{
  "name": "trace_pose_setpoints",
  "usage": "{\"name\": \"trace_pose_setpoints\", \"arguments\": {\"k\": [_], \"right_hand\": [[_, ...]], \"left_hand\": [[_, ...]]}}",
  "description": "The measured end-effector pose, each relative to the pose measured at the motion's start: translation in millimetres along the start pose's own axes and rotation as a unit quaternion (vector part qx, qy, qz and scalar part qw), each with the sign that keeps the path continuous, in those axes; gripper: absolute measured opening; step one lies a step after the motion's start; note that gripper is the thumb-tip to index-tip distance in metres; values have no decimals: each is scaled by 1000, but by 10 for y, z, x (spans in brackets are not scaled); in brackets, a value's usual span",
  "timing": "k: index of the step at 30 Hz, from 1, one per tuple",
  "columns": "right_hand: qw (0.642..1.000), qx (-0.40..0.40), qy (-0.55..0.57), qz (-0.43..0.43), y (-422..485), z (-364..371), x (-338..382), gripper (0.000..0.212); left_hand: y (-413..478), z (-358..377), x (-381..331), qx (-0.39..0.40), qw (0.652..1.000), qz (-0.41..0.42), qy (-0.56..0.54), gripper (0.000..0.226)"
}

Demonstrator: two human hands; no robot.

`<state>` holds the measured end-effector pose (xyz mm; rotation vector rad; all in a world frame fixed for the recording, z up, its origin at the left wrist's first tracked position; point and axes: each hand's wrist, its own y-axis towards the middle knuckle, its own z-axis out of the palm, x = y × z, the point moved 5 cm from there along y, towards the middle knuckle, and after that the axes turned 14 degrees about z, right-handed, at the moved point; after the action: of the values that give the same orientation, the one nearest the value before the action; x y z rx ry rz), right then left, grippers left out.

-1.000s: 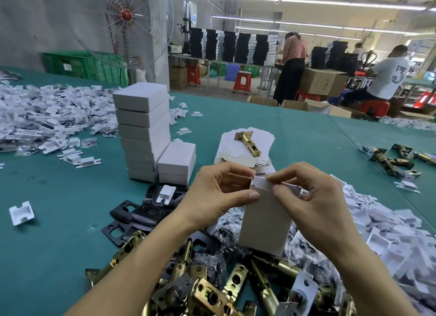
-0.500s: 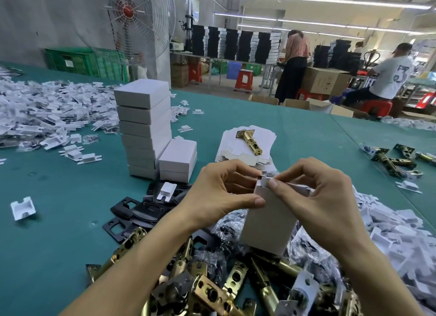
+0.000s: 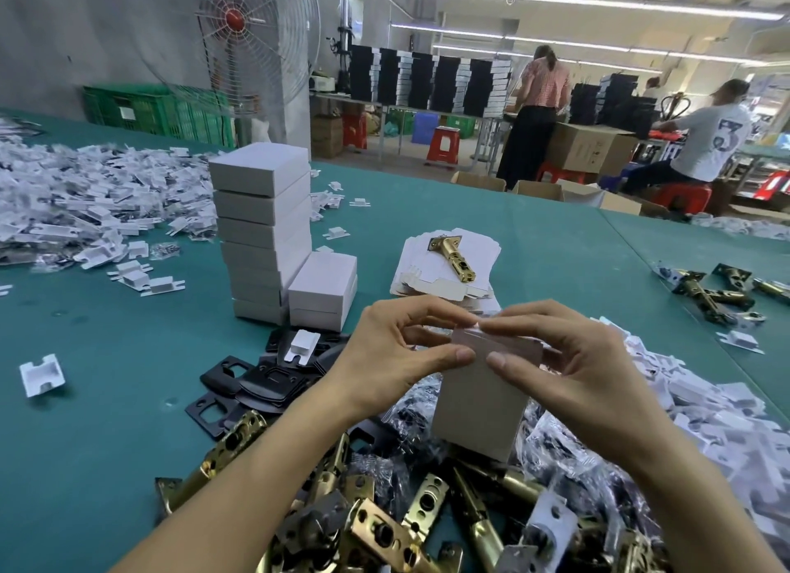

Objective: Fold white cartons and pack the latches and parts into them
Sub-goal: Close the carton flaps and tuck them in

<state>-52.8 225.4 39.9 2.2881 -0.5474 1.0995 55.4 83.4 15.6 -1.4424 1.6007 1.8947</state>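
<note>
- The left hand (image 3: pixel 397 350) pinches the top left corner of the upright white carton (image 3: pixel 479 405), thumb on the near face and fingers curled over the far side.
- The right hand (image 3: pixel 568 358) grasps the top right corner, thumb pressing the near face and forefinger lying along the top flap (image 3: pixel 498 339). The flap looks nearly down but not tucked. What is inside cannot be seen.
- The step in hand seems to be closing the top. To do it well, the thumbs should hold the walls square so the mouth does not bow. The flap's tongue should be steered inside the near wall, then pressed from one corner across to the other, not at the middle, since thin card creases easily.
- The carton's foot sits among clear bags (image 3: pixel 412 408) just below the hands. That is a soft footing, so the grip probably has to steady it.
- Nearer the body than the hands lies a heap of brass latches (image 3: pixel 384 525), and left of the left hand lie black plates (image 3: pixel 248 384).
- Just beyond the hands is a pile of flat cartons (image 3: pixel 431 290) with a single latch (image 3: pixel 454 259) on top.
- Beyond the left hand stand closed boxes (image 3: pixel 265 226), a tall stack with a short one touching it. That is likely where this carton goes.
- Right of the right hand, white card inserts (image 3: pixel 705 401) lie in a drift on the green table (image 3: pixel 107 444).
</note>
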Motion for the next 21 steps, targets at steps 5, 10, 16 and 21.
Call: {"name": "trace_pose_setpoints", "arguments": {"k": [5, 10, 16, 21], "right_hand": [[997, -1, 81, 19, 19, -76, -143, 31], [997, 3, 77, 29, 34, -63, -173, 26], [993, 66, 67, 65, 18, 43, -161, 26], [979, -37, 184, 84, 16, -59, -101, 22]], "left_hand": [[-13, -71, 118, -36, 999, -34, -12, 30], [-36, 46, 144, 31, 999, -38, -8, 28], [-21, 26, 163, 32, 999, -28, -4, 26], [-19, 9, 161, 29, 997, -68, 1, 54]]}}
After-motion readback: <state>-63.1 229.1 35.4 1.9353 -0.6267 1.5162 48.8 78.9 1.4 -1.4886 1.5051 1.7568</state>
